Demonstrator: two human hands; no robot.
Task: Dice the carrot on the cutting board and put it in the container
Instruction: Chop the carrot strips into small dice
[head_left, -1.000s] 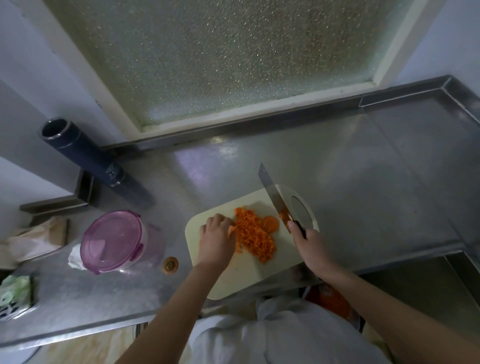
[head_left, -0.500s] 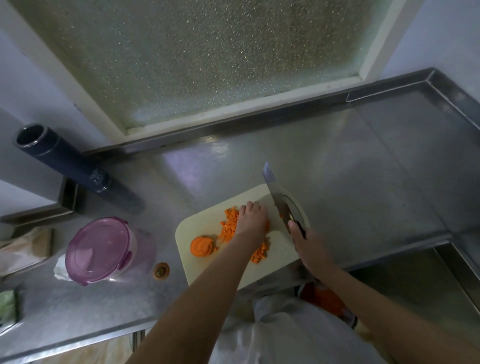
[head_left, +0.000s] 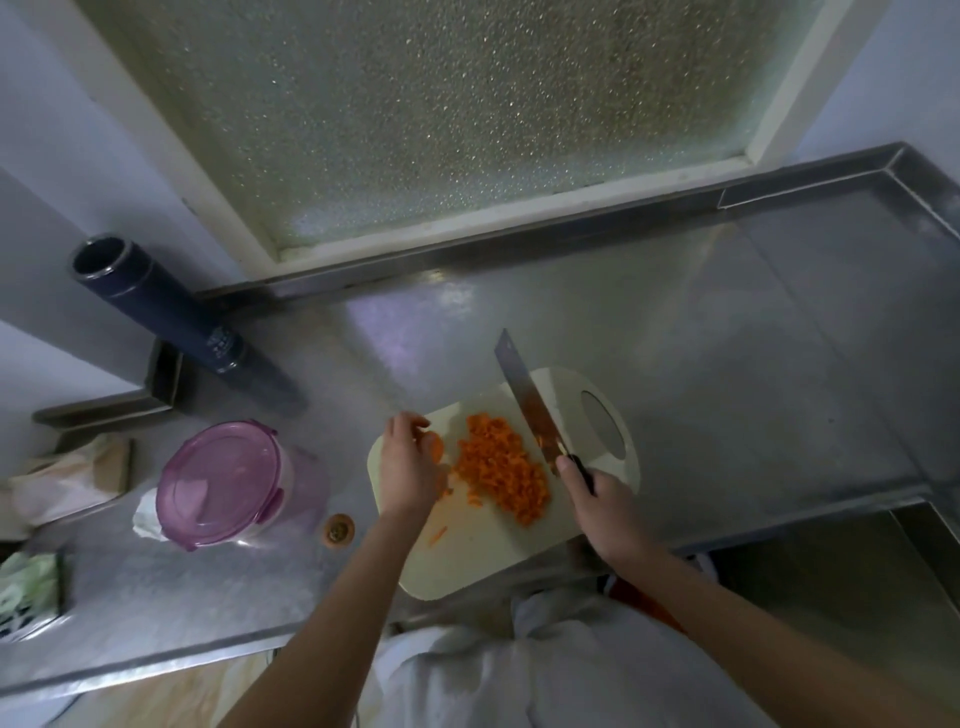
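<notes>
A pile of diced carrot (head_left: 501, 470) lies on the cream cutting board (head_left: 467, 551). My left hand (head_left: 408, 465) rests at the board's left edge, its fingers closed around a round carrot piece (head_left: 435, 448). My right hand (head_left: 605, 506) grips the black handle of a knife (head_left: 524, 397), whose blade tilts up over the right side of the pile. The container (head_left: 231, 480), a clear tub with a pink clip lid shut on it, stands on the steel counter left of the board.
A carrot end (head_left: 339, 528) lies on the counter between container and board. A dark tall tumbler (head_left: 171, 312) stands at the back left. Paper bags (head_left: 67, 480) and a green packet (head_left: 28, 590) sit at the far left. A frosted window runs behind the counter.
My left hand has moved from the diced pile to the board's left edge and taken hold of the round carrot piece. The knife has stayed raised at the right.
</notes>
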